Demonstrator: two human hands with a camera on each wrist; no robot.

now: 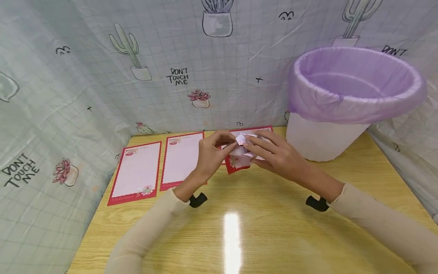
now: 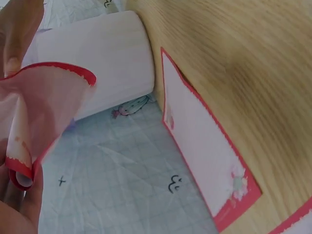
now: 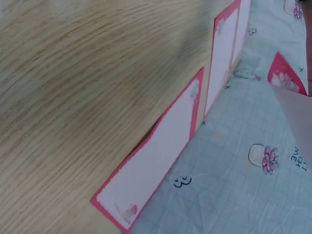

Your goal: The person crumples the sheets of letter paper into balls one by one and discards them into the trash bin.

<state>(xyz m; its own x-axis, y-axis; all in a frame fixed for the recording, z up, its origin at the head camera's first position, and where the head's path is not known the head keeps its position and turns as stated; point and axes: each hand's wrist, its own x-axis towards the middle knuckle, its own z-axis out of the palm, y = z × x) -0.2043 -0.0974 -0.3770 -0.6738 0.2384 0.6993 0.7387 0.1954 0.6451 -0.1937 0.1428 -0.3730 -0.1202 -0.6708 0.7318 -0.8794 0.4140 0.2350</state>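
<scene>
Between both hands is a sheet of red-bordered paper [image 1: 241, 139], partly crumpled. In the left wrist view the sheet [image 2: 53, 97] is bent, with one red edge rolled into a curl. My left hand [image 1: 213, 154] pinches the paper from the left, thumb and fingers at its edge. From the right, my right hand [image 1: 278, 155] holds it with its fingers over the crumpled part. A flowered red corner of the sheet [image 3: 287, 75] shows at the side of the right wrist view. Below the hands, another bordered sheet [image 3: 153, 151] lies on the table, mostly hidden in the head view.
Two more bordered sheets, a left one [image 1: 138, 171] and a middle one [image 1: 183, 160], lie along the back left of the wooden table [image 1: 273, 228]. A white bin [image 1: 318, 139] with a purple liner [image 1: 315, 99] stands at the back right. Patterned curtains [image 1: 232, 57] surround the table.
</scene>
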